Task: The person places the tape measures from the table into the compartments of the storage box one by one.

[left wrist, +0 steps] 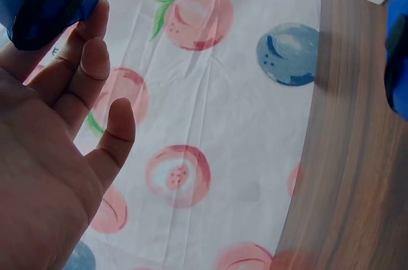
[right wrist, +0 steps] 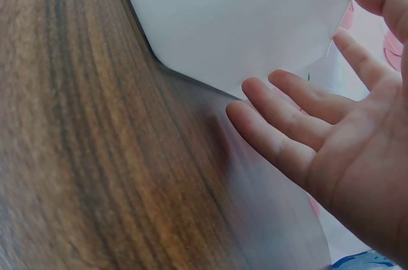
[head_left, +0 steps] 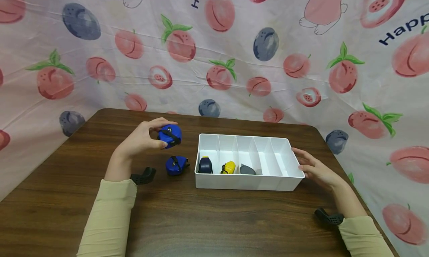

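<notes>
Your left hand (head_left: 143,137) pinched a blue item with a black band (head_left: 174,129) between thumb and fingers, raised over the table (head_left: 201,219) to the left of the white tray (head_left: 244,181). A marking on that item was too small to read. A second blue item (head_left: 172,169) lay on the table just below it in the head view. Your right hand (head_left: 316,170) was open, its extended fingers touching the tray's right end. From the left, the first three of the tray's five compartments held a dark navy item (head_left: 205,165), a yellow item (head_left: 229,167) and a grey item (head_left: 247,170). Behind, the fruit-print cloth (head_left: 234,108) carried dark lettering (head_left: 403,29) reading "Happ" at the right edge and "Hap" at the top, both cut off.
</notes>
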Demonstrator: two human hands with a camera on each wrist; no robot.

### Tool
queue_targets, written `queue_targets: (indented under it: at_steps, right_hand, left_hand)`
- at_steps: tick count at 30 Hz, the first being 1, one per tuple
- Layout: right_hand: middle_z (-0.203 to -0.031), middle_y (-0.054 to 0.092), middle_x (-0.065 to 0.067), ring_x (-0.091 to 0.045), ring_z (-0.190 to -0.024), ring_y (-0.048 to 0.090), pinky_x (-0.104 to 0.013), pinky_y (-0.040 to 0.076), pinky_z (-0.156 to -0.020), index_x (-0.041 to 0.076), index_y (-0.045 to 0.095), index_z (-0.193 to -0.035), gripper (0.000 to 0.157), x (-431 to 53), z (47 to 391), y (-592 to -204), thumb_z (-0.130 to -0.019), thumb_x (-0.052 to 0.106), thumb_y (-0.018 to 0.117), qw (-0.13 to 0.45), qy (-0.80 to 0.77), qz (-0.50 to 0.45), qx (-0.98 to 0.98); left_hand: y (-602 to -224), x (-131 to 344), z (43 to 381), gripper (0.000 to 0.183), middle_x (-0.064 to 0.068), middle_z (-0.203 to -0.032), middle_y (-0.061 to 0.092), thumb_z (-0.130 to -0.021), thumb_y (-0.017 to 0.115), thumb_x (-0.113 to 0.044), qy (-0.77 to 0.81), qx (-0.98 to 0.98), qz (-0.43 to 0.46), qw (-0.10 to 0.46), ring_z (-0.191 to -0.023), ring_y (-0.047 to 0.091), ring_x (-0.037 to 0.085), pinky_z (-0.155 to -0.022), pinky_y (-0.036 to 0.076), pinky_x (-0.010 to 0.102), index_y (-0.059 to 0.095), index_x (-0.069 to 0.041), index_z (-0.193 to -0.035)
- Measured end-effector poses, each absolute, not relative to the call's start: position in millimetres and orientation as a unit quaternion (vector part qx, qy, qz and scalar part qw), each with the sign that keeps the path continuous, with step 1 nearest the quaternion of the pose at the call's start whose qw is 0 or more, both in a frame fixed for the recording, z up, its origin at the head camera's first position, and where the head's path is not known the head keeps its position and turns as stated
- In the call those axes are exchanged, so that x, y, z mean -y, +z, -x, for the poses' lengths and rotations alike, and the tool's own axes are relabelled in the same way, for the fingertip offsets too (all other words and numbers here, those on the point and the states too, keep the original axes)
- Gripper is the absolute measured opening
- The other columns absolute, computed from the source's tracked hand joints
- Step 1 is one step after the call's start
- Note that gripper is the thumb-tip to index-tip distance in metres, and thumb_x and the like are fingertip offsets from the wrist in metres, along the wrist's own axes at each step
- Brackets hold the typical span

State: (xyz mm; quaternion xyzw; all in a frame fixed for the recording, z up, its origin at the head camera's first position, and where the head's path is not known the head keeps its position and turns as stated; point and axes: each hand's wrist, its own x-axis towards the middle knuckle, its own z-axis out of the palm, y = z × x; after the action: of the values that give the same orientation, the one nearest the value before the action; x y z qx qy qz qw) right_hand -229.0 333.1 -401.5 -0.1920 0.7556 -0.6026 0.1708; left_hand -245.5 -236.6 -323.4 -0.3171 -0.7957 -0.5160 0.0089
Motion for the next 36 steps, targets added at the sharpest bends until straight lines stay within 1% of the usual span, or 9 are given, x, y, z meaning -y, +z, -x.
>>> queue_targets:
  at_steps: [6, 14, 18, 21, 28, 36]
  right_hand:
    - [-0.131, 0.047, 0.003, -0.017, -0.107, 0.058, -0.037, 0.051, -0.082, 0.016, 0.022, -0.151, 0.059, -333, 229, -401, -0.098, 0.004, 0.046, 0.171, -0.602, 0.186, -0.757]
    - [-0.134, 0.043, -0.001, -0.017, -0.109, 0.057, -0.037, 0.05, -0.083, 0.015, 0.021, -0.151, 0.059, -331, 228, -398, -0.099, 0.006, 0.046, 0.171, -0.603, 0.183, -0.758]
    - [-0.132, 0.045, 0.001, -0.016, -0.108, 0.057, -0.037, 0.051, -0.083, 0.014, 0.021, -0.151, 0.059, -331, 228, -399, -0.098, 0.006, 0.046, 0.17, -0.604, 0.185, -0.757]
    - [-0.131, 0.046, 0.003, -0.017, -0.107, 0.058, -0.037, 0.051, -0.082, 0.014, 0.021, -0.151, 0.059, -331, 228, -399, -0.098, 0.005, 0.046, 0.17, -0.603, 0.185, -0.757]
    - [-0.131, 0.047, 0.003, -0.018, -0.106, 0.058, -0.037, 0.051, -0.082, 0.015, 0.022, -0.151, 0.059, -332, 229, -401, -0.098, 0.006, 0.047, 0.168, -0.6, 0.179, -0.762]
    - [-0.132, 0.045, 0.002, -0.017, -0.107, 0.058, -0.037, 0.051, -0.082, 0.014, 0.022, -0.151, 0.059, -331, 229, -400, -0.099, 0.007, 0.047, 0.166, -0.596, 0.183, -0.764]
  left_hand:
    - [-320, 230, 246, 0.054, 0.012, -0.123, 0.056, -0.076, 0.07, -0.005, -0.505, 0.803, 0.316, 0.017, -0.099, 0.055, 0.029, -0.08, 0.05, 0.031, 0.057, -0.002, -0.129]
    - [-319, 223, 249, 0.054, 0.013, -0.122, 0.055, -0.076, 0.071, -0.008, -0.516, 0.8, 0.307, 0.009, -0.098, 0.055, 0.032, -0.078, 0.051, 0.031, 0.058, 0.0, -0.128]
    - [-319, 219, 251, 0.054, 0.013, -0.122, 0.056, -0.075, 0.072, -0.009, -0.499, 0.811, 0.304, 0.019, -0.098, 0.055, 0.03, -0.08, 0.05, 0.032, 0.059, -0.001, -0.127]
    - [-318, 216, 252, 0.052, 0.012, -0.123, 0.056, -0.075, 0.072, -0.01, -0.484, 0.821, 0.301, 0.03, -0.098, 0.054, 0.028, -0.081, 0.048, 0.033, 0.061, -0.004, -0.125]
    - [-316, 206, 253, 0.052, 0.011, -0.119, 0.055, -0.074, 0.071, -0.008, -0.504, 0.804, 0.315, 0.034, -0.096, 0.054, 0.028, -0.08, 0.048, 0.032, 0.061, -0.002, -0.124]
    - [-315, 193, 256, 0.051, 0.009, -0.115, 0.059, -0.073, 0.071, -0.012, -0.501, 0.803, 0.32, 0.029, -0.095, 0.054, 0.026, -0.081, 0.049, 0.038, 0.062, -0.005, -0.123]
